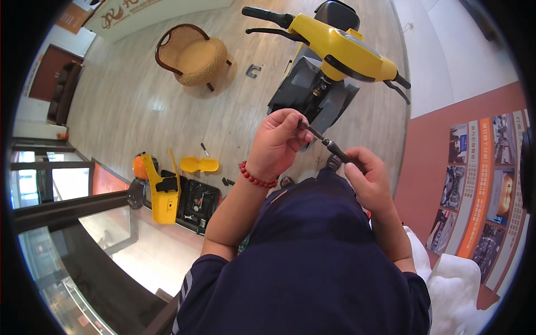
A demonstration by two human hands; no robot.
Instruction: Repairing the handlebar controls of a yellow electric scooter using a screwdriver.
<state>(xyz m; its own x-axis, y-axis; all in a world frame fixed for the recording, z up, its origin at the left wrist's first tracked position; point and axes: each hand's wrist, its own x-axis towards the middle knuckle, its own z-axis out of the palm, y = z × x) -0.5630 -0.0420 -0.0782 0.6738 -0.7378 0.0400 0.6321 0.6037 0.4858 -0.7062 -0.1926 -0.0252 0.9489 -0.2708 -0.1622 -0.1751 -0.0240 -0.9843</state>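
Observation:
My left hand (273, 142), wearing a red bead bracelet, pinches the tip end of a screwdriver (333, 147); a small dark piece there is too small to name. My right hand (365, 176) grips its black handle, lower and to the right. Just beyond my hands stands a scooter's yellow handlebar housing (335, 44) with black grips and levers, above a grey plastic body (290, 92) with an exposed steering column (315, 95). My dark-clothed lap and body fill the lower middle.
A wicker chair (195, 61) and grey bracket (252, 71) are on the wooden floor. At left lie yellow panels (164, 201), a flat yellow part (198, 164) and an open black tool case (198, 206), beside glass panes (111, 251). At right are a display board (474, 195) and white rocky object (452, 279).

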